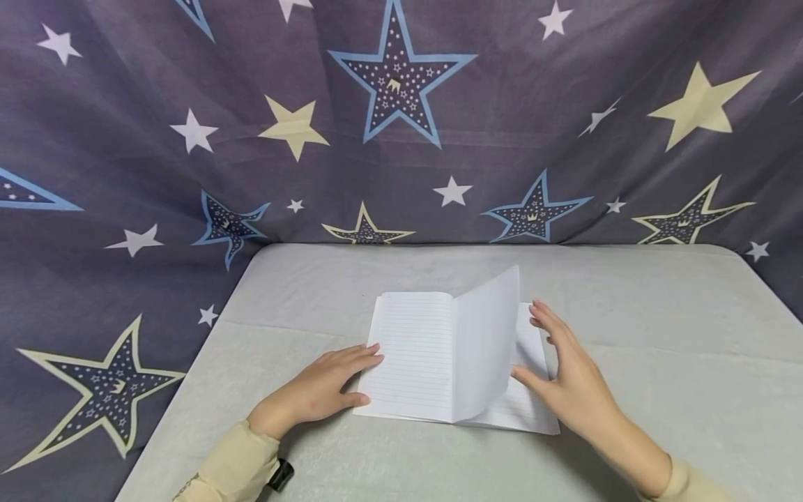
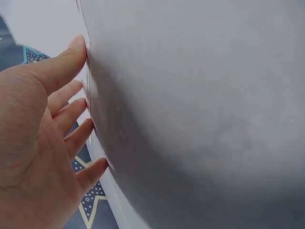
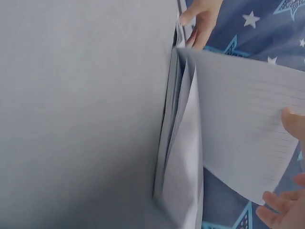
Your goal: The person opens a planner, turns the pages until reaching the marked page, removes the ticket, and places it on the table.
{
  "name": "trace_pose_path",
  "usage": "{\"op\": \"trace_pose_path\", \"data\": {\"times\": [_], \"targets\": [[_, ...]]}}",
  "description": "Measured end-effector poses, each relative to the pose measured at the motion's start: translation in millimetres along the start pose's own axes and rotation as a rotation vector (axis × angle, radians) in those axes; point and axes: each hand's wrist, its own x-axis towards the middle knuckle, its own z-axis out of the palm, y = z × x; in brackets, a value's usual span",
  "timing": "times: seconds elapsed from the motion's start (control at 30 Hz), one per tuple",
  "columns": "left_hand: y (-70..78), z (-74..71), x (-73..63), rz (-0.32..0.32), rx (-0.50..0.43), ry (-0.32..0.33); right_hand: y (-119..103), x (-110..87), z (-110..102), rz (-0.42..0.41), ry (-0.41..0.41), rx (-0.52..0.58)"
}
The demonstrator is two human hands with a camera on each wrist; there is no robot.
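Observation:
An open lined notebook (image 1: 410,355) lies on the grey-covered table. One page (image 1: 486,348) stands raised from its middle, bent and tilted over the right half. My left hand (image 1: 320,387) rests at the notebook's left edge, fingertips on the left page and thumb near its lower corner. In the left wrist view, the left hand's (image 2: 43,129) fingers are spread along that edge. My right hand (image 1: 577,383) is at the notebook's right side, thumb and fingers apart. The right wrist view shows its thumb (image 3: 291,121) against the raised page (image 3: 243,119), other fingers by the page's corner.
The table (image 1: 665,390) has a soft grey cover and rounded far corners. A dark curtain (image 1: 502,139) with stars hangs behind it and along the left. A black strap-like item (image 1: 281,475) sits at the left sleeve (image 1: 238,464).

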Motion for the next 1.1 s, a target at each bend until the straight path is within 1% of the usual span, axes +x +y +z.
{"op": "trace_pose_path", "data": {"times": [0.1,0.2,0.3,0.57,0.7,0.87,0.97,1.1], "targets": [[-0.2,-0.2,-0.3,-0.011,0.004,0.000,-8,3.8,9,-0.006,0.005,0.054],[-0.3,-0.4,-0.9,-0.024,0.004,0.001,-14,4.9,17,-0.008,-0.037,0.069],[-0.6,-0.5,-2.1,-0.034,0.007,0.007,-20,2.9,25,-0.028,-0.119,0.063],[-7.8,-0.4,-7.6,-0.023,0.042,0.062,-30,-6.7,39,-0.141,-0.379,0.007],[-10.5,0.1,-8.8,-0.027,0.046,0.072,-31,-10.6,44,-0.208,-0.480,-0.031],[-12.5,-1.1,-9.4,-0.036,0.048,0.071,-33,-13.3,46,-0.230,-0.631,-0.050],[-13.0,-3.7,-8.8,-0.054,0.047,0.080,-34,-15.3,46,-0.233,-0.689,-0.059],[-12.0,-7.4,-6.5,-0.092,0.045,0.104,-33,-17.6,47,-0.239,-0.718,-0.076]]}}
